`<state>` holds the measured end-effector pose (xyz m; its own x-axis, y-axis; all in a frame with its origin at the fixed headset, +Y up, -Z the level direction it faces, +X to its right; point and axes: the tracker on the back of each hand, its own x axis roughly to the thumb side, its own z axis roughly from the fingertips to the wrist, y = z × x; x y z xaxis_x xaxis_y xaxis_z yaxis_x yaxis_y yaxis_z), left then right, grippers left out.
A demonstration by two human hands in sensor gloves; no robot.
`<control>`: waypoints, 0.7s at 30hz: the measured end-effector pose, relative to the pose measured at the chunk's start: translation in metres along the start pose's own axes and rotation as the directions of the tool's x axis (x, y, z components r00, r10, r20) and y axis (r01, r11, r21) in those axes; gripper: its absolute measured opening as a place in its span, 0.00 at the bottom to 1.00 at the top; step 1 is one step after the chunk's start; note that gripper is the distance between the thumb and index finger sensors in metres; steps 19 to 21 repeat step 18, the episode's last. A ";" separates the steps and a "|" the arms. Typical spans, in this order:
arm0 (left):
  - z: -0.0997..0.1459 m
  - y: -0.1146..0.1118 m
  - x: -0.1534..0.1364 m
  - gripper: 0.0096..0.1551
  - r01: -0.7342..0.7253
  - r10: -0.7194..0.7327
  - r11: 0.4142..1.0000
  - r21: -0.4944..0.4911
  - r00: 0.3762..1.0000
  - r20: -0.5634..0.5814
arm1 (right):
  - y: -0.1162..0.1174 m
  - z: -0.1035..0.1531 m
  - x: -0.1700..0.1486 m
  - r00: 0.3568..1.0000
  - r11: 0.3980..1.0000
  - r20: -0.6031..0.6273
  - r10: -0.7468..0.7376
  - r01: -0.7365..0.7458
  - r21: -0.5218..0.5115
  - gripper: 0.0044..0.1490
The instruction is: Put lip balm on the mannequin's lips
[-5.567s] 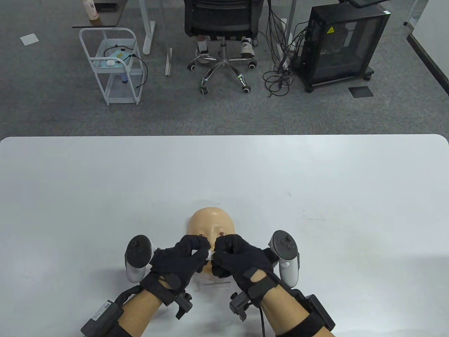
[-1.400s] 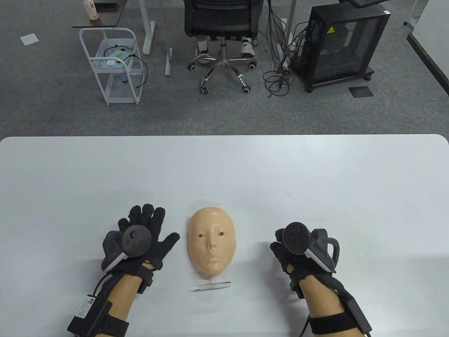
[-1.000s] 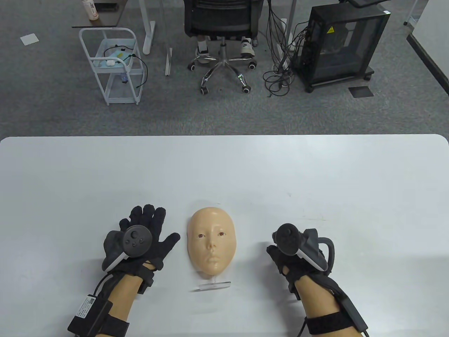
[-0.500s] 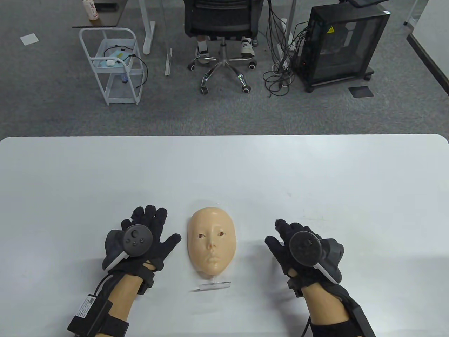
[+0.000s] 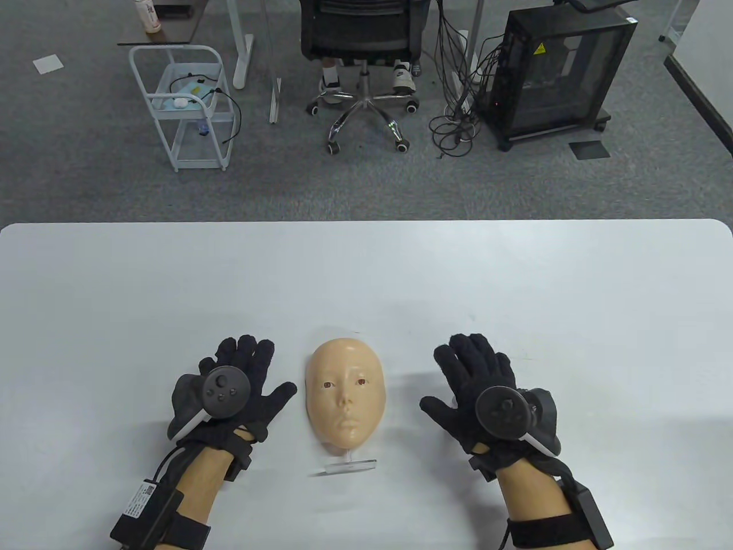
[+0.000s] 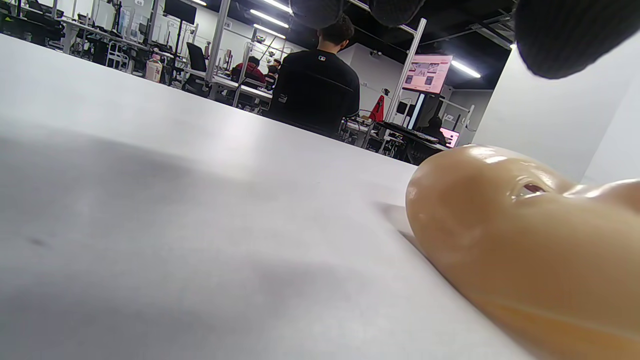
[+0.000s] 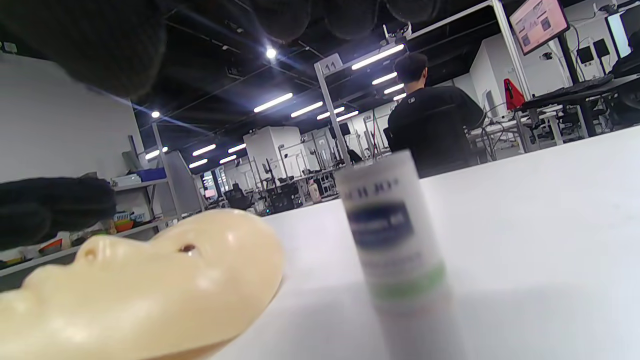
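Note:
The mannequin face (image 5: pixel 345 395) lies face up on a clear stand (image 5: pixel 348 466) at the table's near middle; it also shows in the left wrist view (image 6: pixel 525 240) and the right wrist view (image 7: pixel 140 280). My left hand (image 5: pixel 247 372) rests flat and open on the table left of the face, holding nothing. My right hand (image 5: pixel 467 375) is spread open, palm down, right of the face. The lip balm tube (image 7: pixel 395 240), white with a blue and green label, stands upright on the table under the right hand; the hand does not grip it. A white bit of the lip balm tube (image 5: pixel 452 403) shows by the right thumb.
The white table (image 5: pixel 366 275) stretches wide beyond the hands. Past its far edge are an office chair (image 5: pixel 363 34) with a seated person, a white cart (image 5: pixel 183 109) and a black cabinet (image 5: pixel 550 74).
My right hand has uncurled and spread its fingers forward over the table. The left hand and the face have stayed put. Several seconds ago both hands held the tube over the face.

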<state>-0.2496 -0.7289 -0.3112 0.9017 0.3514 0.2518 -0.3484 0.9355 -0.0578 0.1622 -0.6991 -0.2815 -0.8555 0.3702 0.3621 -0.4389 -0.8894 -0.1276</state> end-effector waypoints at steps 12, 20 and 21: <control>0.000 -0.001 0.002 0.52 0.006 -0.006 1.000 -0.006 1.000 0.008 | 0.006 -0.001 -0.001 0.999 1.000 0.019 0.030 -0.030 0.000 0.62; 0.001 -0.001 0.003 0.52 0.003 -0.003 1.000 -0.010 1.000 0.008 | 0.006 -0.002 -0.001 0.999 0.999 0.018 0.031 -0.031 -0.006 0.61; 0.001 -0.001 0.003 0.52 0.003 -0.003 1.000 -0.010 1.000 0.008 | 0.006 -0.002 -0.001 0.999 0.999 0.018 0.031 -0.031 -0.006 0.61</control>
